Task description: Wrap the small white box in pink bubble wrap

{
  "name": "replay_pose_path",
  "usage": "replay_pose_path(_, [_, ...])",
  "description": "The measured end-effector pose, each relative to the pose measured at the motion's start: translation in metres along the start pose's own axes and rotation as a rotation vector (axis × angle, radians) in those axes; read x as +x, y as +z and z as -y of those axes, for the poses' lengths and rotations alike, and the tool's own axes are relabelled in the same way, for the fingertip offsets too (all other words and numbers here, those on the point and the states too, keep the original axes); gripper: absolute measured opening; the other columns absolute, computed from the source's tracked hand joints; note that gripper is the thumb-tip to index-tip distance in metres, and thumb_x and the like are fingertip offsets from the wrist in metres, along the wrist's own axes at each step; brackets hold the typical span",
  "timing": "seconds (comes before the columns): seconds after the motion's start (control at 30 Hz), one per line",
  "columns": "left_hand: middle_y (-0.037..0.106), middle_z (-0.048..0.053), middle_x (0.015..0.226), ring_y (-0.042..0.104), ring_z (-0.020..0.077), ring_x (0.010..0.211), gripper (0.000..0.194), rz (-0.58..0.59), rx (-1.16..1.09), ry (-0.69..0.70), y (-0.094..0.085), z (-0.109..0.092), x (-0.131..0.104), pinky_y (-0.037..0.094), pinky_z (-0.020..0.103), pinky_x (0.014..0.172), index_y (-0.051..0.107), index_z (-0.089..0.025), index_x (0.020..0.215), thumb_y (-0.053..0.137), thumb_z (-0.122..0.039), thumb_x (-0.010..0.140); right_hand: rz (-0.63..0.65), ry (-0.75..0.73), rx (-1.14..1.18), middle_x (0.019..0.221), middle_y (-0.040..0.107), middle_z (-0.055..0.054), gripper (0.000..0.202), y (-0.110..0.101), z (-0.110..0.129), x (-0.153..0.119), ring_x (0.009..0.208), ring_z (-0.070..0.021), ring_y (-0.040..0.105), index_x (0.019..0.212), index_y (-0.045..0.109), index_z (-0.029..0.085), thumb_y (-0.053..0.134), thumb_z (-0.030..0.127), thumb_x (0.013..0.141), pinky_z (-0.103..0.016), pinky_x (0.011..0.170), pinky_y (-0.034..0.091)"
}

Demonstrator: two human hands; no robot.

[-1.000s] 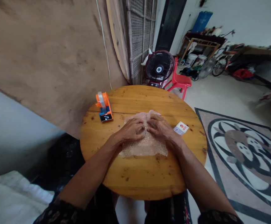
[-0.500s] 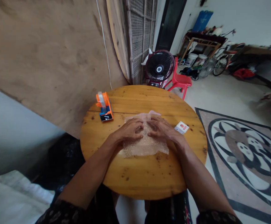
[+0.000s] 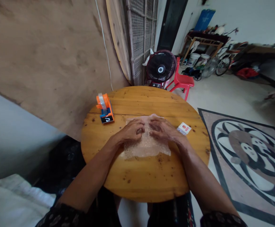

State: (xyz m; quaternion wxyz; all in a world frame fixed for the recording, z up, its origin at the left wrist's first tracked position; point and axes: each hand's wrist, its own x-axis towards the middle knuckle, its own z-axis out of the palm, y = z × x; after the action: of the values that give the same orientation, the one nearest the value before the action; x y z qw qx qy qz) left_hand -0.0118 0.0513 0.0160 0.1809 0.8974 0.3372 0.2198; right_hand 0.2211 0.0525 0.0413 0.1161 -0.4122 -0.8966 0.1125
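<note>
A sheet of clear bubble wrap (image 3: pixel 147 146) lies on the round wooden table (image 3: pixel 142 186). My left hand (image 3: pixel 131 130) rests on its left part, fingers curved and apart. On the right part sits my right hand (image 3: pixel 162 128), its fingers likewise curved and spread. A gap separates the two hands, with wrap showing between them. Whether a fold is caught under the fingertips is hard to see. Just right of my right hand is a small white box with a red mark (image 3: pixel 184 128). An orange and blue tape dispenser (image 3: pixel 106 108) stands at the table's left back.
Beyond the table are a dark fan (image 3: pixel 161 67) and a red plastic chair (image 3: pixel 183 81). A brown board (image 3: pixel 57 56) leans along the left side. Black bags (image 3: pixel 64 157) lie at the lower left. A panda-patterned floor (image 3: pixel 248 151) shows on the right.
Both hands keep nearly the same place on the bubble wrap. The view has shifted very slightly.
</note>
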Motion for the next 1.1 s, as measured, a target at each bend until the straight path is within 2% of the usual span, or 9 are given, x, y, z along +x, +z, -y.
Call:
replay_pose_path(0.13, [0.064,0.009,0.117,0.055,0.0236,0.118,0.021,-0.037,-0.009,0.009,0.000,0.002,0.000,0.041,0.038,0.105,0.067,-0.018,0.082,0.053,-0.009,0.069,-0.043,-0.040,0.024,0.103,0.066,-0.008,0.016,0.000,0.002,0.004,0.099,-0.0228,0.060,0.093,0.070,0.019,0.057,0.026,0.088,-0.036,0.089,0.045])
replay_pose_path(0.3, [0.067,0.009,0.113,0.057,0.0243,0.113,0.021,-0.050,-0.050,0.041,0.000,-0.003,0.004,0.041,0.041,0.105,0.067,-0.016,0.090,0.057,-0.016,0.072,-0.029,-0.054,-0.030,0.099,0.064,-0.009,0.015,-0.001,0.004,0.004,0.096,-0.0227,0.059,0.090,0.069,0.018,0.058,0.027,0.087,-0.034,0.085,0.044])
replay_pose_path(0.4, [0.063,0.010,0.125,0.056,0.0252,0.118,0.043,-0.044,-0.159,-0.019,0.001,-0.005,0.005,0.042,0.044,0.105,0.061,-0.018,0.115,0.058,-0.018,0.072,-0.016,-0.065,-0.043,0.100,0.065,-0.009,0.015,-0.001,0.002,0.004,0.098,-0.0237,0.059,0.093,0.069,0.018,0.059,0.027,0.087,-0.035,0.087,0.044])
replay_pose_path(0.47, [0.054,0.010,0.139,0.053,0.0247,0.124,0.064,-0.048,-0.273,-0.044,0.000,-0.006,0.004,0.042,0.043,0.106,0.048,-0.020,0.134,0.055,-0.015,0.070,-0.016,-0.067,-0.034,0.105,0.065,-0.010,0.018,0.000,0.001,0.004,0.101,-0.0243,0.059,0.097,0.069,0.018,0.058,0.027,0.087,-0.036,0.090,0.044])
replay_pose_path(0.53, [0.049,0.011,0.144,0.053,0.0236,0.126,0.077,-0.027,-0.376,-0.058,-0.001,-0.005,0.004,0.044,0.041,0.106,0.038,-0.021,0.142,0.050,-0.009,0.068,-0.020,-0.074,-0.026,0.107,0.065,-0.010,0.018,0.000,0.001,0.004,0.102,-0.0243,0.058,0.098,0.069,0.018,0.057,0.025,0.087,-0.036,0.090,0.043])
replay_pose_path(0.67, [0.058,0.009,0.136,0.055,0.0258,0.124,0.071,0.072,-0.377,-0.091,-0.005,-0.005,0.004,0.044,0.045,0.106,0.050,-0.021,0.132,0.046,-0.006,0.062,-0.044,-0.061,-0.005,0.094,0.065,-0.007,0.012,-0.002,0.004,0.004,0.089,-0.0210,0.059,0.087,0.067,0.018,0.055,0.020,0.085,-0.032,0.081,0.044])
replay_pose_path(0.8, [0.060,0.010,0.132,0.055,0.0279,0.122,0.067,0.079,-0.329,-0.073,-0.005,-0.002,0.006,0.043,0.047,0.106,0.056,-0.018,0.126,0.046,-0.007,0.060,-0.068,-0.030,0.039,0.083,0.063,-0.004,0.010,-0.004,0.007,0.003,0.079,-0.0182,0.057,0.078,0.063,0.018,0.054,0.015,0.082,-0.029,0.073,0.043])
replay_pose_path(1.1, [0.061,0.010,0.128,0.057,0.0259,0.118,0.063,0.057,-0.363,-0.084,0.002,0.005,0.003,0.046,0.044,0.101,0.057,-0.016,0.121,0.046,-0.007,0.060,-0.050,0.036,0.045,0.091,0.067,-0.006,0.015,-0.003,0.008,0.002,0.087,-0.0198,0.060,0.086,0.065,0.019,0.052,0.014,0.081,-0.030,0.079,0.044])
